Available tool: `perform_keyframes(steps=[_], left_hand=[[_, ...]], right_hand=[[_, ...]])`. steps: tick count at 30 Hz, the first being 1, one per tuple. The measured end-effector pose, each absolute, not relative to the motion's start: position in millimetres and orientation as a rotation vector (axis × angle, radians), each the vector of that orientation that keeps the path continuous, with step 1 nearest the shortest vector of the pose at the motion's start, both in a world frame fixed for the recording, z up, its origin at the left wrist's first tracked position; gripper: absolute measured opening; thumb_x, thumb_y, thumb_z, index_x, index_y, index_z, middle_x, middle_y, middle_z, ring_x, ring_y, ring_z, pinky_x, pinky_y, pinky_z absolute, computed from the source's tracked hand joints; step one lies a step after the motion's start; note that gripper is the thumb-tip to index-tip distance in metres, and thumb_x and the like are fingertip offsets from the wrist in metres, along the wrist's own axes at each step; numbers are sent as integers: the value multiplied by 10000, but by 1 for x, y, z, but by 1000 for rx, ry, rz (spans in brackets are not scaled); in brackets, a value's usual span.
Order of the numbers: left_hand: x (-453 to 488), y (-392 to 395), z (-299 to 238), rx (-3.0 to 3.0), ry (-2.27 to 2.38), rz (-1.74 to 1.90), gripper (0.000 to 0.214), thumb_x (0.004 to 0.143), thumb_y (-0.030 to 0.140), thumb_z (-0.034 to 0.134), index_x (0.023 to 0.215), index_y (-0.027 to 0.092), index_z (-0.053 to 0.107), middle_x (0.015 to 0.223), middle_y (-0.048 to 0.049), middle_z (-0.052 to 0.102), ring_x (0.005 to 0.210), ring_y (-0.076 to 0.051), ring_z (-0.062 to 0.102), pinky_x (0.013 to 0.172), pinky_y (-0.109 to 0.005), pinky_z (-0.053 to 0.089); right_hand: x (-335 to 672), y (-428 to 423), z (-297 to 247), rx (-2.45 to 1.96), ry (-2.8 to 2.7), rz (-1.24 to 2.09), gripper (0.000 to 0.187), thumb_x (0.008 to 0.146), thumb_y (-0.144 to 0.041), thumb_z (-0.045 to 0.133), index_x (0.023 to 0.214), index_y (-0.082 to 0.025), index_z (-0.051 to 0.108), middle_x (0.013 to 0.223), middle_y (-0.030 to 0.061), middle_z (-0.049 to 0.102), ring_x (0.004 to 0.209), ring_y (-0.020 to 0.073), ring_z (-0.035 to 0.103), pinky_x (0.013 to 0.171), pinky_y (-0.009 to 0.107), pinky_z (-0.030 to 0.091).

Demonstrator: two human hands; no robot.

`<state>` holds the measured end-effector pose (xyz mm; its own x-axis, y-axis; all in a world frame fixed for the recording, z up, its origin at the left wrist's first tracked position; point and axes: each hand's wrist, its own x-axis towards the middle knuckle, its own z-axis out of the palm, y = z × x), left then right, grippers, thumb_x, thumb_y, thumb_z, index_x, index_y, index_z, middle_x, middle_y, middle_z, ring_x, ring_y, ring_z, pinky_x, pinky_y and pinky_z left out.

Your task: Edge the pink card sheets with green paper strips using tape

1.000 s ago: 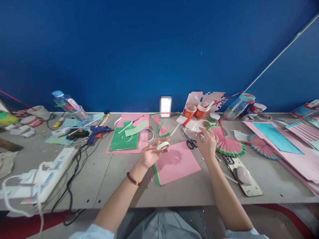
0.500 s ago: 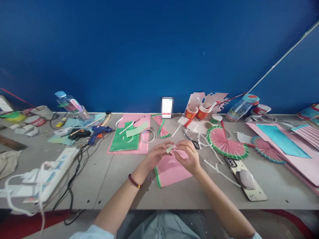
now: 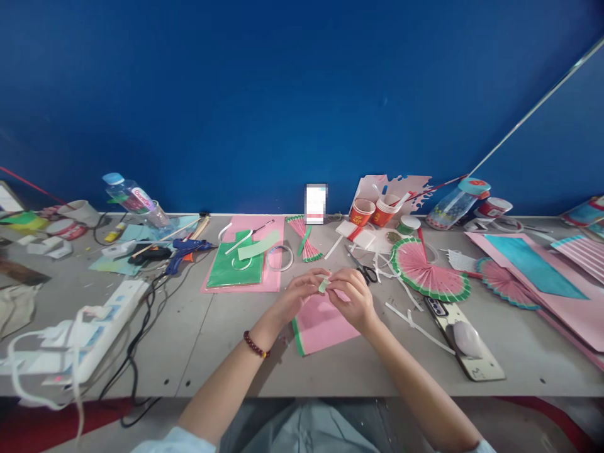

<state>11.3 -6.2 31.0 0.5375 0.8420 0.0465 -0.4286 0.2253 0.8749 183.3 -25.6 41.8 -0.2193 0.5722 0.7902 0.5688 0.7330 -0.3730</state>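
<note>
Leftmost, we note a blue glue gun [image 3: 182, 253] lying well apart from our hands. Our left hand [image 3: 298, 296] pinches a small pale green strip [image 3: 323, 285] above a pink sheet [image 3: 323, 328]; our right hand [image 3: 353, 297] seems to grip its other side, probably to steady it. Scissors [image 3: 369, 274] lie just beyond, presumably for easy reach. We sit at a cluttered grey table [image 3: 160, 358] facing a blue wall [image 3: 236, 94].
</note>
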Motion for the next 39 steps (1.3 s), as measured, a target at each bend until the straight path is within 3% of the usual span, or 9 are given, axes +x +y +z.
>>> perform_keyframes(steps=[6, 10, 12, 17, 24, 34, 39], left_hand=[[12, -4, 33, 1079, 577, 941, 106, 723, 255, 616, 710, 152, 632, 1158, -79, 532, 1001, -202, 544, 813, -308, 445], [15, -8, 38, 1423, 810, 980, 118, 769, 250, 522, 753, 164, 601, 966, -58, 578, 868, -166, 559, 744, -292, 456], [18, -12, 37, 1757, 957, 925, 128, 798, 226, 480, 796, 177, 599, 925, -47, 593, 876, -167, 558, 791, -312, 448], [25, -22, 26, 2453, 1011, 588, 272, 844, 229, 474, 1095, 203, 574, 1213, -82, 556, 1139, -227, 482, 968, -391, 377], [30, -30, 23, 2700, 1069, 284, 355, 820, 303, 567, 1152, 189, 520, 1249, -92, 510, 1196, -256, 422, 950, -393, 388], [26, -74, 35, 2805, 1186, 15, 368, 782, 241, 601, 1130, 153, 523, 1168, -139, 536, 1036, -280, 505, 791, -383, 446], [16, -87, 37, 2761, 1252, 58, 343, 822, 257, 566, 1146, 160, 509, 1076, -108, 570, 948, -246, 540, 745, -354, 455]], right_hand=[[185, -27, 48, -898, -1741, 240, 106, 766, -119, 565, 773, -224, 582, 803, 39, 633, 802, 186, 599, 751, 355, 460], [204, -23, 56, -968, -1379, 639, 20, 768, -211, 588, 757, -213, 571, 797, 40, 602, 799, 181, 583, 730, 327, 461], [218, -20, 62, -940, -1109, 828, 83, 738, -255, 633, 731, -216, 561, 801, 21, 595, 772, 157, 575, 700, 291, 458], [250, -18, 79, -843, -834, 1294, 168, 696, -334, 683, 709, -223, 557, 690, -20, 594, 619, 116, 558, 590, 249, 455], [259, -27, 56, -998, -750, 1562, 189, 677, -299, 742, 699, -198, 584, 629, -37, 585, 575, 90, 559, 575, 214, 460], [257, -36, 30, -1115, -695, 1875, 194, 646, -257, 771, 731, -169, 622, 644, -22, 602, 540, 78, 563, 522, 186, 481], [255, -30, 34, -1133, -735, 1902, 185, 668, -250, 752, 773, -181, 615, 629, -37, 543, 497, 63, 498, 432, 167, 432]])
